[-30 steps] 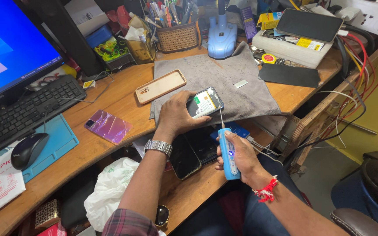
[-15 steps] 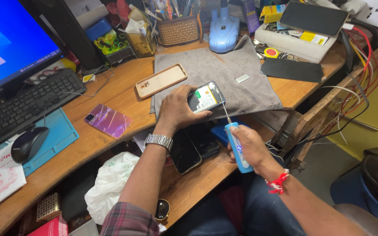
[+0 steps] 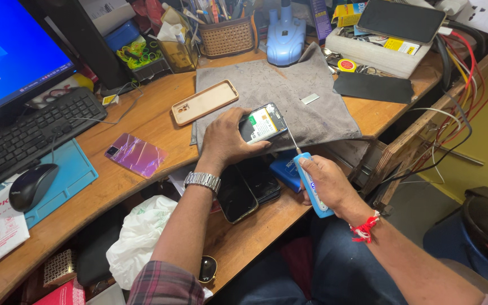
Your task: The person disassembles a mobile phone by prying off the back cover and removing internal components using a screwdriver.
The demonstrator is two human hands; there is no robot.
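Note:
My left hand [image 3: 225,139] grips an opened phone [image 3: 263,122] with its back off, showing the battery and inner parts, held over the near edge of a grey cloth [image 3: 280,90]. My right hand [image 3: 327,182] is closed around a blue electric screwdriver [image 3: 312,186]. Its thin bit points up and left, and the tip sits at the phone's lower right corner. A metal watch is on my left wrist and a red thread on my right wrist.
A tan phone case [image 3: 204,101] lies on the cloth's left edge; a shiny pink phone back [image 3: 136,154] rests on the wooden desk [image 3: 148,121]. Dark phones [image 3: 249,186] are stacked under my hands. Keyboard [image 3: 26,135], mouse [image 3: 32,185] and monitor [image 3: 12,56] stand left. Wires hang at right.
The view has shifted slightly. My right hand has kept the screwdriver bit at the phone's corner, and my left hand still holds the phone in the same place.

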